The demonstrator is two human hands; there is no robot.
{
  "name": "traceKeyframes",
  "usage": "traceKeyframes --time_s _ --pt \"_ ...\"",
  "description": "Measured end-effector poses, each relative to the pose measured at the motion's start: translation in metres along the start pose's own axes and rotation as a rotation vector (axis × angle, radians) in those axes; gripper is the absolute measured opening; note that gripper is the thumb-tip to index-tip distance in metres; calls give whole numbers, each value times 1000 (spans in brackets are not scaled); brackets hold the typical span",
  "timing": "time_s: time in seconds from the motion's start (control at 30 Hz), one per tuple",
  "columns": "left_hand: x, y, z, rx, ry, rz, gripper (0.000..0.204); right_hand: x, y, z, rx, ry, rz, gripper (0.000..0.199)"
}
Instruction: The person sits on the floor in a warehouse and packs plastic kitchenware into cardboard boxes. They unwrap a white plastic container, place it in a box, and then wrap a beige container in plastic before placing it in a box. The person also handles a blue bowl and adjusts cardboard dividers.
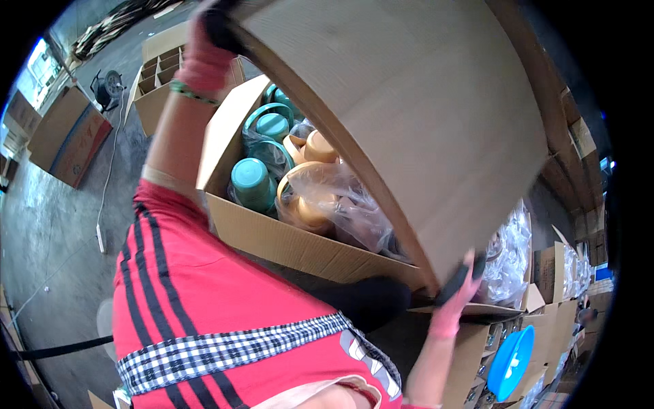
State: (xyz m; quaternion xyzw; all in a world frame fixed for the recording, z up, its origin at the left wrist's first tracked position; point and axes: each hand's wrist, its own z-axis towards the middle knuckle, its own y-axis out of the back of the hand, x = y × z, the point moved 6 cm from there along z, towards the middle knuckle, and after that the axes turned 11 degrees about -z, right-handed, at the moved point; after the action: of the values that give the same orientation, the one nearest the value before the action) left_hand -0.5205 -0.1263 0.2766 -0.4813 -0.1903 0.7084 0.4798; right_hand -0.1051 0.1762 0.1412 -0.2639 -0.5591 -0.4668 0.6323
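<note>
You are looking through a strong fisheye: a black rim closes every corner, and the edges of the big cardboard sheet [409, 123] bow into curves. Daylight enters from a bright, blown-out opening far to the left of that sheet, leaving a pale sheen on the concrete floor [48, 225]. Plastic bags [334, 198] below the sheet glint. Everything right of it is dimmer and softer.

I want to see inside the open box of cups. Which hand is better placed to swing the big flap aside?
Probably the right hand: it grips the flap's near lower corner, beside the box. The left hand holds the far top edge, arm stretched out.
</note>
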Motion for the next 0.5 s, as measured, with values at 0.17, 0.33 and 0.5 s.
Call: traceKeyframes --time_s 0.17,0.33,0.5 --pt "-102 83 44 -151 -367 228 8 92 -86 78 462 378 -22 54" --pt "-104 199 43 -605 -202 363 26 114 -102 -2 644 574 -516 57" --pt "-6 249 -28 -632 213 698 30 17 -34 -35 802 128 -704 50"
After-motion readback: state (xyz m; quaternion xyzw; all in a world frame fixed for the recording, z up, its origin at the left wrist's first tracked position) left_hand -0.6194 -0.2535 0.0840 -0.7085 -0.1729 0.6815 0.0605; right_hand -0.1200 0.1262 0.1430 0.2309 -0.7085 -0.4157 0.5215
